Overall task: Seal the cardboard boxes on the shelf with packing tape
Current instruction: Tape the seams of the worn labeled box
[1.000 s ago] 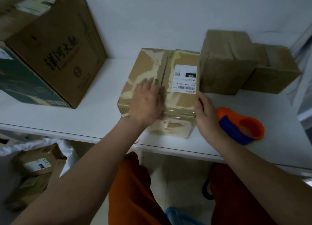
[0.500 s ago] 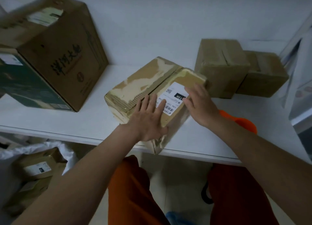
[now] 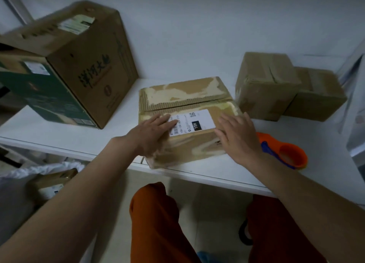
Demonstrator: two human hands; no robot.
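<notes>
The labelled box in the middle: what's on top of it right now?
On the labelled box: a white shipping label and both flat hands, left hand covering the label's left end, right hand beside it. No tape dispenser.

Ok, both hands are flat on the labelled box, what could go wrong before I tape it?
1. The box has a near corner jutting past the shelf edge, so a push toward you could tip it off.
2. The flap seam looks open and the old surface is torn, so tape may stick poorly there.
3. The tape dispenser lies close behind the right hand, near the edge, and the arm could knock it. The left hand covers part of the label.
</notes>
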